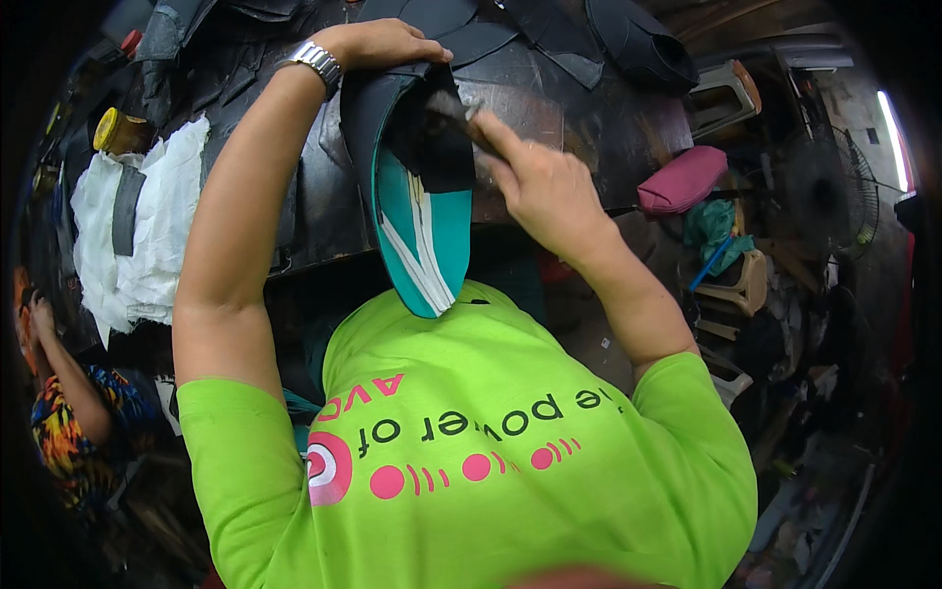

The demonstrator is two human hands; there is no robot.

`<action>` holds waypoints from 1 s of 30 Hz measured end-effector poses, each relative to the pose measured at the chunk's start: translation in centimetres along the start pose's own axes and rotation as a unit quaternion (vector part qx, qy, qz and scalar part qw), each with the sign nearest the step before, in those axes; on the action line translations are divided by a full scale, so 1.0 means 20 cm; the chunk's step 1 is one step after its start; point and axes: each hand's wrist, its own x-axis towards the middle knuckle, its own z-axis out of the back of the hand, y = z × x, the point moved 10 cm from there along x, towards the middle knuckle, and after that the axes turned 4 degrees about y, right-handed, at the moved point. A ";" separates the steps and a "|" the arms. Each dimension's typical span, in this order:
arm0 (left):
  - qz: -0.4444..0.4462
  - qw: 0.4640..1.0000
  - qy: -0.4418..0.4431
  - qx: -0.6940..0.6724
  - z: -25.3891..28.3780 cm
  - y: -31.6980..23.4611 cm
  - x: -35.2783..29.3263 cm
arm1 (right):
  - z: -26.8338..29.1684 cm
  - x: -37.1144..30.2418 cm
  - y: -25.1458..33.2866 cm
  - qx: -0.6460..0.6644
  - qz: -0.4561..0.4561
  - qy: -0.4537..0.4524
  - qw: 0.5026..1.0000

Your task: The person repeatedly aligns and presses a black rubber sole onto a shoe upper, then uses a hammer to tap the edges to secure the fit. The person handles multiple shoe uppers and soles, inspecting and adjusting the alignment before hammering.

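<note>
A long curved piece, black outside and teal inside (446, 260), stands between my arms, its rounded lower end against my green shirt. White strips run in a V along its teal face, and black material lines its upper part. At its top edge, my left hand (385, 41) is curled over the black rim, gripping it; the thumb is hidden. My right hand (549, 187) is closed around the dark handle of a brush-like tool (453, 106). The tool's pale grey head is blurred, over the black upper inside; I cannot tell whether it touches.
The dark worktable (525, 108) carries several black cut sheets. White cloth (162, 216) and a yellow tin (123, 132) are at left, near another person's arm (74, 378). At right are a pink pouch (684, 180), plastic stools (741, 285) and a fan (854, 187).
</note>
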 end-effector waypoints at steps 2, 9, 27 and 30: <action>0.044 0.998 0.033 -0.008 -0.04 0.04 0.01 | 0.00 0.06 -0.04 -0.005 -0.014 -0.017 1.000; 0.061 0.998 0.015 0.029 -0.04 0.07 0.05 | 0.22 0.13 -0.09 0.069 -0.062 -0.062 0.994; -0.299 0.838 -0.402 0.217 0.50 -0.98 -1.19 | 0.27 -0.16 -0.56 -0.069 -0.077 -0.244 0.964; -0.344 0.807 -0.385 0.285 0.22 -1.09 -1.18 | 0.26 -0.12 -0.54 0.120 -0.046 -0.244 0.961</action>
